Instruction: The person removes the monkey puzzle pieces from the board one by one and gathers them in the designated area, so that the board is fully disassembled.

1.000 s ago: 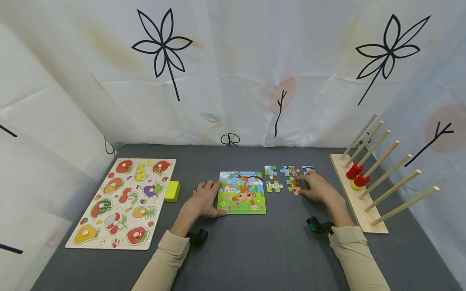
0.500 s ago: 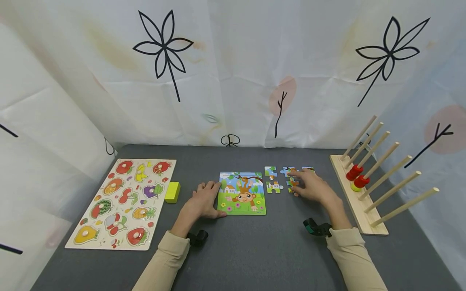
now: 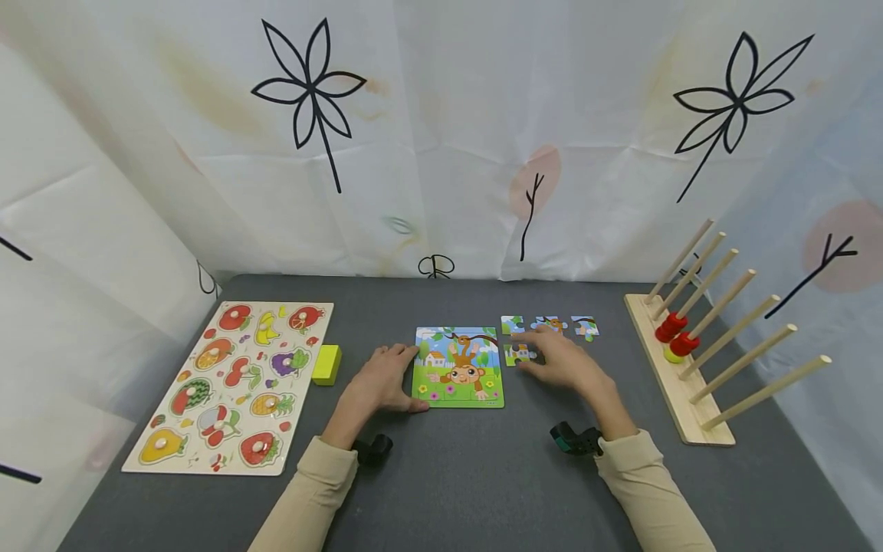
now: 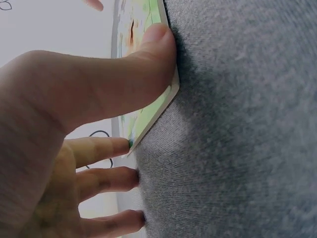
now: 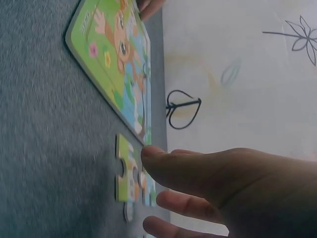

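A monkey picture puzzle lies flat on the dark grey table. My left hand rests at its left side, the thumb on its near edge and a fingertip at its corner. My right hand hovers over the loose pieces to the right of the picture, fingers spread and nothing held. Closest to its fingertips is a house puzzle piece, partly covered in the head view. Behind that hand lie a blue-sky piece, a branch piece and a corner piece; the monkey-face piece is hidden.
At the left is a fruit puzzle board with a yellow block at its right edge. To the right stands a wooden peg rack with tall slanting pegs and red and yellow beads. A patterned white curtain hangs behind the table.
My right hand has moved left across the loose pieces, from the monkey-face piece to the house piece, uncovering the corner piece at the far right. My left hand has stayed at the picture.
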Tool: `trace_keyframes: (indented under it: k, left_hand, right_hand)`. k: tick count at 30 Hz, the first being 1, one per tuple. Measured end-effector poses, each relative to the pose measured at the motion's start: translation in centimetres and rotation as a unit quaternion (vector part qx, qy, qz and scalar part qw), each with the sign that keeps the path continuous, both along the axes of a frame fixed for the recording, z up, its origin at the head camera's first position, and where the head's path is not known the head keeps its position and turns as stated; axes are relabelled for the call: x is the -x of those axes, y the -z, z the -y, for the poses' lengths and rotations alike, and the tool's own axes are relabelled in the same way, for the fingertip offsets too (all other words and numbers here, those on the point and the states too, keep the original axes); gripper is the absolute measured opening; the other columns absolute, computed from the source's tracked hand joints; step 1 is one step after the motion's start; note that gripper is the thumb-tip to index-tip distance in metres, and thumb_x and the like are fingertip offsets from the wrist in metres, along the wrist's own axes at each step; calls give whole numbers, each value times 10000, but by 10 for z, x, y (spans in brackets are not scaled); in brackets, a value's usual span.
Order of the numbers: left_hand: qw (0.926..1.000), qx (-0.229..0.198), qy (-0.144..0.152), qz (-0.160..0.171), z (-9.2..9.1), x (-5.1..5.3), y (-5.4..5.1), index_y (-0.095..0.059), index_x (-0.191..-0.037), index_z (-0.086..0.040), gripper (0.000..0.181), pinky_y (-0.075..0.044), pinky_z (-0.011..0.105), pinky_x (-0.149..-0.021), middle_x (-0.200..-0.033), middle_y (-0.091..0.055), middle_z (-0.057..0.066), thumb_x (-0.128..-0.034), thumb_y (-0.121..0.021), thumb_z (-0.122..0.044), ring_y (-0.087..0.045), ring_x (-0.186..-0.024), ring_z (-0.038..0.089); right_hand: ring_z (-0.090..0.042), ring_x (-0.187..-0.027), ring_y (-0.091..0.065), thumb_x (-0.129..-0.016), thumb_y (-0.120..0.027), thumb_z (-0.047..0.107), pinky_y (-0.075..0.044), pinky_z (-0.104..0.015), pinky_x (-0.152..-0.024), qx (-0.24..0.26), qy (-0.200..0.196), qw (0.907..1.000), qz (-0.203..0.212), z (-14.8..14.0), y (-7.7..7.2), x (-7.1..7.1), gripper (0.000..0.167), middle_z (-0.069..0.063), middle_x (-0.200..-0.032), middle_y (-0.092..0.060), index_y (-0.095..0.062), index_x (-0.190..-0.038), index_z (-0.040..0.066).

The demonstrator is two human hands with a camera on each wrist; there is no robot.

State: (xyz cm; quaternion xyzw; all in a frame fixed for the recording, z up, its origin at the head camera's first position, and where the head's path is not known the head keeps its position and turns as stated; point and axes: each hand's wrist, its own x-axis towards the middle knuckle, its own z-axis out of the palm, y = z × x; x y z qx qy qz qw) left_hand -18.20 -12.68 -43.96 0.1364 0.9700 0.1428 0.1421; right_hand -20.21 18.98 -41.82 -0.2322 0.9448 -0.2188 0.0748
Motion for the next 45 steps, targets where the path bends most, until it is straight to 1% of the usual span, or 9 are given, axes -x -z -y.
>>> trace_keyframes:
  k: [7, 14, 17, 19, 21, 31, 36, 41, 45]
  left_hand:
    - [10000, 2, -17, -93, 2, 1, 0, -474, -1521, -76, 1000, -417, 588, -1149, -1532, -506, 182, -725, -889, -517, -444, -1431, 460]
    - [9998, -11, -41, -212, 3, 1, -1, -492, -1517, -95, 1011, -455, 618, -1095, -1529, -516, 175, -706, -890, -549, -464, -1418, 444]
    - [9997, 17, -55, -243, 3, 1, 0, -494, -1517, -105, 1012, -475, 638, -1060, -1529, -519, 168, -704, -889, -559, -471, -1414, 435]
    - [9997, 23, -59, -255, 3, 1, 0, -494, -1518, -111, 1011, -482, 643, -1047, -1529, -519, 164, -704, -888, -561, -474, -1412, 431]
    - [9996, 15, -54, -265, 3, 1, 1, -496, -1517, -110, 1008, -483, 639, -1049, -1528, -521, 164, -705, -889, -558, -476, -1410, 430]
    - [9997, -15, -71, -234, 4, 1, 1, -498, -1515, -105, 1003, -476, 628, -1066, -1527, -523, 164, -706, -895, -544, -473, -1412, 431]
    - [9997, -33, -66, -238, 4, 1, 1, -500, -1514, -104, 1003, -478, 617, -1069, -1526, -525, 160, -704, -899, -541, -475, -1409, 427]
    - [9997, -43, -67, -222, 4, 1, 2, -500, -1514, -102, 1003, -476, 616, -1073, -1526, -525, 159, -705, -898, -541, -474, -1410, 426]
    - [9997, -35, -71, -216, 4, 0, 2, -499, -1515, -102, 1005, -478, 620, -1067, -1528, -523, 160, -704, -897, -545, -473, -1411, 429]
  right_hand:
    - [-313, -1016, -633, -953, -715, 144, -531, -472, -818, -7, -219, 9998, 39, 19, 1, -1, 465, -226, -1297, -602, -618, -1401, 65]
    - [-398, -1195, -609, -959, -710, 151, -520, -541, -970, 85, -480, 9988, 83, 37, 1, -2, 460, -228, -1352, -606, -618, -1397, 44]
    - [-302, -1000, -605, -957, -716, 170, -514, -434, -829, 35, -511, 9986, 139, 43, 1, -1, 457, -211, -1250, -617, -626, -1392, 61]
    - [-227, -872, -532, -950, -728, 185, -447, -359, -729, -19, -498, 9987, 142, 46, 1, -1, 464, -187, -1160, -613, -632, -1391, 77]
    - [-199, -850, -501, -948, -731, 197, -402, -320, -694, -77, -471, 9987, 152, 48, 1, 0, 470, -172, -1138, -610, -632, -1395, 89]
    - [-310, -1100, -581, -961, -722, 236, -478, -397, -710, -283, -281, 9987, 314, 56, 7, 2, 460, -138, -1255, -591, -630, -1404, 153]
    - [-309, -1090, -556, -959, -728, 255, -475, -401, -704, -363, -252, 9985, 329, 59, 9, 2, 433, -128, -1249, -592, -654, -1378, 173]
    - [-331, -1127, -536, -958, -730, 264, -498, -441, -767, -457, -283, 9978, 396, 62, 9, 2, 448, -141, -1279, -590, -649, -1385, 156]
    - [-300, -1064, -512, -958, -731, 260, -454, -390, -735, -574, -251, 9967, 517, 65, 7, 2, 467, -139, -1268, -580, -639, -1402, 150]
